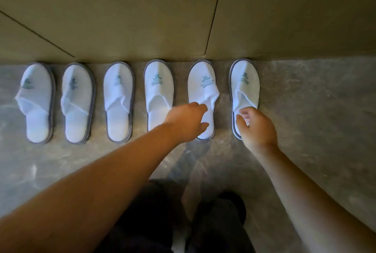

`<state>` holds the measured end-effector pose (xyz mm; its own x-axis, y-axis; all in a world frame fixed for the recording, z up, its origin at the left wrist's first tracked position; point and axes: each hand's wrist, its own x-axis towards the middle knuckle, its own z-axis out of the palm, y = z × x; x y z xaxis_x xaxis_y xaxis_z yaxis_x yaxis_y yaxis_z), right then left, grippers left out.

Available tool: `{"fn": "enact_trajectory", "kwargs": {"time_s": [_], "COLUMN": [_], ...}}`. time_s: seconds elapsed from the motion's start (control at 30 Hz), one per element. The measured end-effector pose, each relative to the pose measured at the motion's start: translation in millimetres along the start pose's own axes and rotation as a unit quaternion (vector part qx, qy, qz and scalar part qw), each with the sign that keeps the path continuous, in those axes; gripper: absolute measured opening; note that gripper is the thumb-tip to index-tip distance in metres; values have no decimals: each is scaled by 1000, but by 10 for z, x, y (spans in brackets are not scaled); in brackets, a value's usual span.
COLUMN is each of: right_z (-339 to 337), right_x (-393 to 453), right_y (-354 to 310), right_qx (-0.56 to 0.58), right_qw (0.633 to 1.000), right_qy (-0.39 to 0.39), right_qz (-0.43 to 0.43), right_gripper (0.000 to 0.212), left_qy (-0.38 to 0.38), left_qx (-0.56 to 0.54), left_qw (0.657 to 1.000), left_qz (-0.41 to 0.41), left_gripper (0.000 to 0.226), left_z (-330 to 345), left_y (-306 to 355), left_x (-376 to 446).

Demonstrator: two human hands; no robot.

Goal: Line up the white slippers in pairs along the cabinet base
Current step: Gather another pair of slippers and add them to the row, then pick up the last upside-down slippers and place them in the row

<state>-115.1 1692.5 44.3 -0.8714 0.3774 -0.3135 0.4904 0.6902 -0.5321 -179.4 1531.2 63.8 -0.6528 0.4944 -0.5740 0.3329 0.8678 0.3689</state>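
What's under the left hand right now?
The left hand lies over the heel end of the fifth slipper. Its toe and green logo show; the covered insole part and any grip on it cannot be seen.

I see six white terry slippers [158, 94] edged in grey trim, each toe printed with a teal-green hat-shaped logo [208, 82]. Behind them stands an olive-tan flat-panelled cabinet [126, 14] crossed by thin dark seam lines. Underfoot, a mottled grey-brown polished stone floor [317, 114]. Below, black fabric trousers [146, 222].
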Motion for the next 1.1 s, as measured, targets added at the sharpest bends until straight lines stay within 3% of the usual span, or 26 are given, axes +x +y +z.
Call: {"fn": "enact_trajectory", "kwargs": {"time_s": [0.2,0.4,0.57,0.73,0.87,1.1], "right_z": [-1260,-2355,-2781,-2844,-2728,-2143], "right_x": [-789,-1685,-2278,-2657,-2755,-3229], "right_y": [-1699,-3371,-4302,-4831,-5286,-6391], "right_qx": [28,76,99,95,67,28], "right_qw": [993,979,965,940,910,784], "right_qy": [-89,-136,-156,-218,-270,-415], "right_qz": [-73,-135,-185,-245,-308,-460], "right_gripper": [17,13,11,11,11,11], "left_qy": [50,174,256,316,377,475], "left_qx": [-162,-230,-269,-307,-334,-402], "left_qw": [981,945,907,861,797,606], "left_qz": [-99,-156,-199,-252,-334,-495], "left_gripper": [39,33,32,29,29,30], "left_z": [-1427,-2763,-3347,-3534,-3605,-3236], "left_y": [148,136,160,74,-129,-412], "left_x": [-1700,-3388,-4416,-5136,-5572,-6456]}}
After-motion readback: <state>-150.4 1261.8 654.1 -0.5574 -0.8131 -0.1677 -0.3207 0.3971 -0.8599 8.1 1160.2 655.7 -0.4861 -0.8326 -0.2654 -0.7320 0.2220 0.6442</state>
